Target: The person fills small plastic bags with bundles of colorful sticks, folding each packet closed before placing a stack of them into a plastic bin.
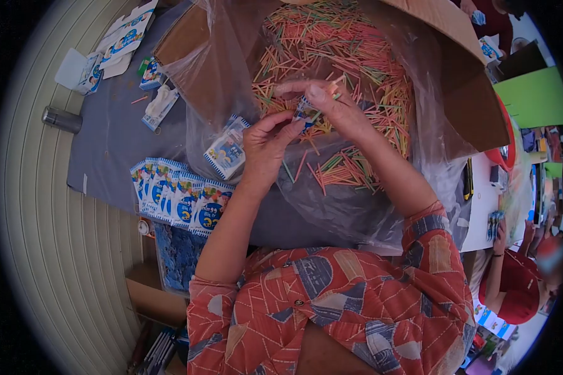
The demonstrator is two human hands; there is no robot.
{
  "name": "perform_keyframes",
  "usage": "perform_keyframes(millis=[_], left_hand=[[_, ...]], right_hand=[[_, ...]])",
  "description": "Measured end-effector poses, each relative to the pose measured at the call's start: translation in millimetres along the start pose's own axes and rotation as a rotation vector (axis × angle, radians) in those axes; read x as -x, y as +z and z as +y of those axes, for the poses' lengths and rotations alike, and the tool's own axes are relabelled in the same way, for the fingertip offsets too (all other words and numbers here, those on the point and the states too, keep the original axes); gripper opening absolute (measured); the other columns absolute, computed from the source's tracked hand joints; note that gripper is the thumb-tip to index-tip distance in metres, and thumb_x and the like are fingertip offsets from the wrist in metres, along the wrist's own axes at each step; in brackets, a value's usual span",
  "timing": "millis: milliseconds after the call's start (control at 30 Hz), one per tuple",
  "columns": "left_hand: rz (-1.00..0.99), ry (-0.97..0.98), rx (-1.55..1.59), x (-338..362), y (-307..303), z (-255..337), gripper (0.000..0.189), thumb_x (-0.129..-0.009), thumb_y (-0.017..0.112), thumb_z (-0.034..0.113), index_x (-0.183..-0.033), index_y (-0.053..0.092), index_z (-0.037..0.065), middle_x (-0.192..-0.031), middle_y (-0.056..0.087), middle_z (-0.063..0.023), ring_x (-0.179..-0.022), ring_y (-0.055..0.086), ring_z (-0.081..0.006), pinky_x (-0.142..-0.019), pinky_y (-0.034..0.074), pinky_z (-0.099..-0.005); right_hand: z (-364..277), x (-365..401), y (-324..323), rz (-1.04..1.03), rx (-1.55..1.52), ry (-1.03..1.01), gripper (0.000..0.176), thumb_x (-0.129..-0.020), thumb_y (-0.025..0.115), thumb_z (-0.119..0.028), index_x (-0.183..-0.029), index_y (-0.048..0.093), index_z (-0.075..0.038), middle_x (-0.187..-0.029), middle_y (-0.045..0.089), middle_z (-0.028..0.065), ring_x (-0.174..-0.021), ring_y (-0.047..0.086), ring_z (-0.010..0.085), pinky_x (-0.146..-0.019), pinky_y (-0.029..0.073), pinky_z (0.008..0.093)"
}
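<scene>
My left hand (268, 147) and my right hand (333, 107) meet over a cardboard box (475, 94) lined with clear plastic and filled with thin coloured sticks (350, 56). Between their fingertips they hold a small blue and white packet (305, 114). The right hand also pinches a few sticks at the packet's mouth. Another such packet (226, 149) lies against the plastic lining, just left of my left hand.
A fanned row of several blue and white packets (180, 197) lies on a grey sheet (106, 137) at the left, with more packets (122, 44) farther back. A metal cylinder (61, 119) lies at the sheet's left edge. Another person in red (513, 281) sits at the lower right.
</scene>
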State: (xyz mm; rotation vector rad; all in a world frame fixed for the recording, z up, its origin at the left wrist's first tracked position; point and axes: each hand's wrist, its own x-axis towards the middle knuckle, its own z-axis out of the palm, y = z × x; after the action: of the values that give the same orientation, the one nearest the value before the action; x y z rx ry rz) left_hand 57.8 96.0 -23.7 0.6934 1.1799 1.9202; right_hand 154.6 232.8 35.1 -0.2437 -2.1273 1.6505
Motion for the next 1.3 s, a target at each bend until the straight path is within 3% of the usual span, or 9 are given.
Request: perform_keyframes(millis=[367,467,667,867,1033,1100,1167,1267,1300], left_hand=[[-0.047,-0.033,0.144,1,0,1,0.027,-0.089,0.068,0.000,-0.116,0.066,-0.003,-0.105,0.068,-0.0063,-0.095,0.064,-0.0112,-0.084,0.052,-0.0245],[-0.102,0.030,0.018,3,2,2,0.023,-0.090,0.066,0.000,-0.113,0.066,-0.004,-0.103,0.068,-0.0059,-0.093,0.064,-0.0108,-0.082,0.052,-0.0241],[-0.042,0.353,-0.549,58,-16,29,0.013,-0.094,0.062,0.003,-0.104,0.066,-0.005,-0.100,0.068,-0.0033,-0.086,0.061,-0.0083,-0.080,0.049,-0.0218],[0.280,0.222,0.031,73,-26,19,0.012,-0.097,0.061,0.007,-0.101,0.066,-0.004,-0.092,0.065,-0.0010,-0.085,0.054,-0.0033,-0.074,0.045,-0.0199],[0.104,0.262,-0.404,98,-40,42,0.014,-0.097,0.058,0.004,-0.105,0.064,-0.006,-0.096,0.063,-0.0019,-0.081,0.052,-0.0032,-0.073,0.043,-0.0198],[0.185,0.288,-0.530,127,-57,53,0.013,-0.095,0.058,0.001,-0.105,0.064,-0.005,-0.093,0.064,-0.0054,-0.081,0.054,-0.0082,-0.073,0.043,-0.0229],[0.263,0.314,-0.660,143,-71,60,0.013,-0.093,0.058,-0.001,-0.104,0.065,-0.004,-0.090,0.065,-0.0089,-0.081,0.055,-0.0132,-0.072,0.044,-0.0259],[0.350,0.256,-1.129,151,-80,62,0.019,-0.089,0.060,-0.003,-0.107,0.065,-0.003,-0.096,0.063,-0.0138,-0.086,0.055,-0.0241,-0.075,0.044,-0.0341],[0.397,0.394,-1.441,146,-81,62,0.023,-0.088,0.062,-0.003,-0.110,0.065,-0.001,-0.101,0.062,-0.0145,-0.089,0.053,-0.0269,-0.077,0.044,-0.0367]], right_hand=[[-13,-3,15,0.166,-0.208,-0.210,0.054,-0.102,0.042,-0.044,-0.129,0.058,0.000,-0.122,0.062,0.0156,-0.114,0.059,0.0247,-0.100,0.043,0.0378],[-5,5,21,0.040,0.144,-0.300,0.046,-0.102,0.043,-0.037,-0.120,0.064,0.000,-0.117,0.065,0.0148,-0.110,0.060,0.0219,-0.099,0.044,0.0362],[-23,20,40,-0.174,0.077,-0.275,0.048,-0.103,0.040,-0.040,-0.118,0.066,-0.002,-0.115,0.064,0.0164,-0.108,0.059,0.0319,-0.098,0.043,0.0422],[-24,20,43,-0.233,0.403,-0.401,0.046,-0.102,0.041,-0.041,-0.124,0.063,-0.007,-0.120,0.062,0.0159,-0.112,0.057,0.0350,-0.100,0.041,0.0434],[-25,11,-10,-0.266,0.361,-0.216,0.037,-0.096,0.053,-0.029,-0.127,0.062,-0.011,-0.122,0.059,0.0197,-0.117,0.055,0.0350,-0.098,0.045,0.0439],[-22,-8,-71,-0.140,1.040,0.047,0.036,-0.094,0.054,-0.023,-0.127,0.061,-0.012,-0.125,0.059,0.0174,-0.121,0.054,0.0336,-0.100,0.045,0.0441],[23,-12,-114,0.093,1.583,0.585,0.034,-0.091,0.053,-0.016,-0.123,0.064,-0.011,-0.124,0.061,0.0168,-0.118,0.057,0.0332,-0.099,0.047,0.0423],[36,-10,-136,0.044,1.476,0.591,0.036,-0.090,0.050,-0.012,-0.123,0.063,-0.011,-0.120,0.063,0.0181,-0.114,0.059,0.0329,-0.098,0.048,0.0418],[55,-13,-148,0.041,1.474,0.590,0.036,-0.090,0.050,-0.012,-0.123,0.063,-0.011,-0.120,0.063,0.0181,-0.114,0.059,0.0329,-0.098,0.048,0.0418]])
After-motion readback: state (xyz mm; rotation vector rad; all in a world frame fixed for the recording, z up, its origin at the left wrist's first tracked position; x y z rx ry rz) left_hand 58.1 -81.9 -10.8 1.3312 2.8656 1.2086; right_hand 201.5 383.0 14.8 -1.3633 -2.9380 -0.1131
